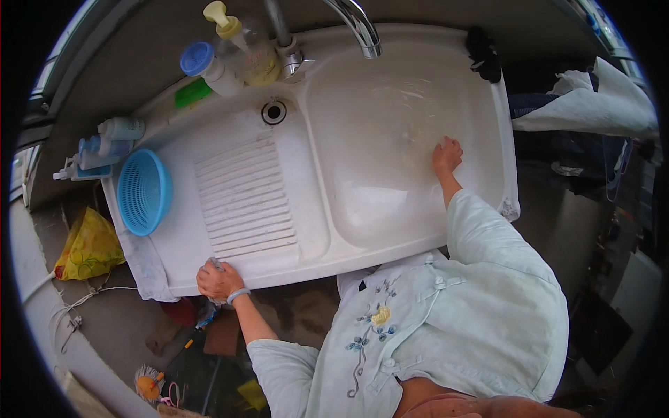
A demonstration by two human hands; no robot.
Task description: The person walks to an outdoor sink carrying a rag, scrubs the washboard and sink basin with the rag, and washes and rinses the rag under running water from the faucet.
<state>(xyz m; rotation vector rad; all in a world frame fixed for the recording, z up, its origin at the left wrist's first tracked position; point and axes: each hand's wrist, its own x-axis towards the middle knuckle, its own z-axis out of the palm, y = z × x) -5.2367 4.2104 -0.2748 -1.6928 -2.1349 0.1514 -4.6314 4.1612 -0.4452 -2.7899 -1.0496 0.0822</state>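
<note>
My left hand (219,281), with a pale band at its wrist, is closed on a small grey cloth (217,264) at the front edge of the washboard side. Only bits of the cloth show past the fingers. Inside the basin of the white sink (390,209), my right hand (447,156) is low near the right wall with its fingers curled. Whatever those fingers hold, if anything, is hidden. Rippling water (411,118) lies beside it, below the chrome faucet (362,35). Moulded washboard ridges (244,195) lie ahead of my left hand.
A blue plastic basket (144,191) stands at the sink's left end. Along the back are a pump bottle (258,63), a blue-lidded bottle (216,70) and a green item (192,93). A black cloth (482,54) hangs on the right back corner. A yellow bag (90,244) is at left.
</note>
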